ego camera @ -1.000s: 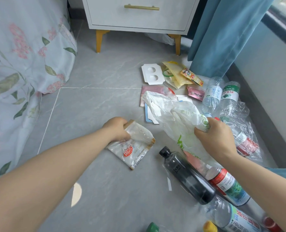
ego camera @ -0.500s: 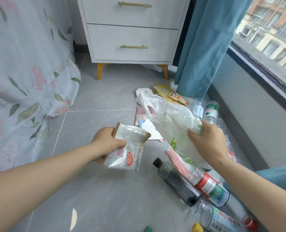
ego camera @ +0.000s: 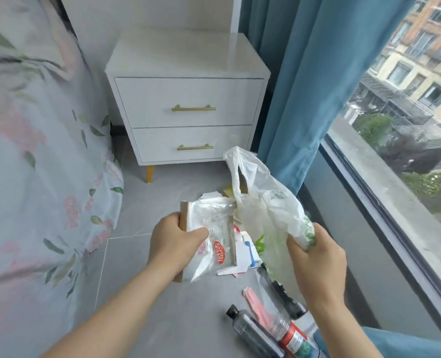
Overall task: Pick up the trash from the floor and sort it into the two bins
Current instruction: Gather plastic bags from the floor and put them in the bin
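My left hand (ego camera: 174, 240) grips the clear wrapper (ego camera: 215, 223), my right hand (ego camera: 316, 254) the white plastic bag (ego camera: 263, 202), both held off the floor (ego camera: 162, 306) for binning.

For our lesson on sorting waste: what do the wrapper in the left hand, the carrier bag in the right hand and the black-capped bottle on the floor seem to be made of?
Wrapper: thin clear plastic film, glossy and creased; its matt brown edges look like paper. Carrier bag: thin translucent whitish plastic, softly crumpled. Black-capped bottle: probably rigid dark-tinted plastic, shiny.
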The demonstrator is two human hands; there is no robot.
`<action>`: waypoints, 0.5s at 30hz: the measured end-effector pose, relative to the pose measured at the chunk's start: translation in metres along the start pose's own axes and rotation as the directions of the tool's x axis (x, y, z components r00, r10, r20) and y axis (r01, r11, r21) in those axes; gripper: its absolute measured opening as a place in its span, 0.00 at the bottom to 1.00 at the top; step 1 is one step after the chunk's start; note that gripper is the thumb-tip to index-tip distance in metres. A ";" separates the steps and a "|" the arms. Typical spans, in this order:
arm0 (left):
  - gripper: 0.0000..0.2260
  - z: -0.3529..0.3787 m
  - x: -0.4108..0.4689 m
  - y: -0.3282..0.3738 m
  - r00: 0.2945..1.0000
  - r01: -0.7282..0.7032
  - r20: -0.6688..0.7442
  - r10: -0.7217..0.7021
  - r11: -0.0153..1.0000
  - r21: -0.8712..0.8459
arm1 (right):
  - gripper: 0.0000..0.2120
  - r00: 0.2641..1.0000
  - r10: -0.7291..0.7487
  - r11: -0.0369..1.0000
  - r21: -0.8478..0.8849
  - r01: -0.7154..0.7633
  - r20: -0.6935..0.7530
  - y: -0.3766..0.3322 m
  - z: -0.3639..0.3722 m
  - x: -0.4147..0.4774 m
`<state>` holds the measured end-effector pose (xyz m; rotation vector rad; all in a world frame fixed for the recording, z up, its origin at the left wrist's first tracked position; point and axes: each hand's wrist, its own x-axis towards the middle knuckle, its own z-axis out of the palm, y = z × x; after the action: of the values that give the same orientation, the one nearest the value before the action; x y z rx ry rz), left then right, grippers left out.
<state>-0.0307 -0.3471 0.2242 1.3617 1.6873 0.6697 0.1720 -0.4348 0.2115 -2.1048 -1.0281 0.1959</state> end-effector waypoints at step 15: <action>0.05 -0.180 -0.119 0.338 0.985 -0.106 0.146 0.093 0.991 0.081 | 0.06 0.997 0.054 0.998 -0.021 -0.056 -0.061 -0.286 -0.291 0.075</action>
<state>-0.0082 -0.3541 0.6246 1.5285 1.5592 0.5455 0.1753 -0.4393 0.6260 -2.1475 -0.9419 0.1479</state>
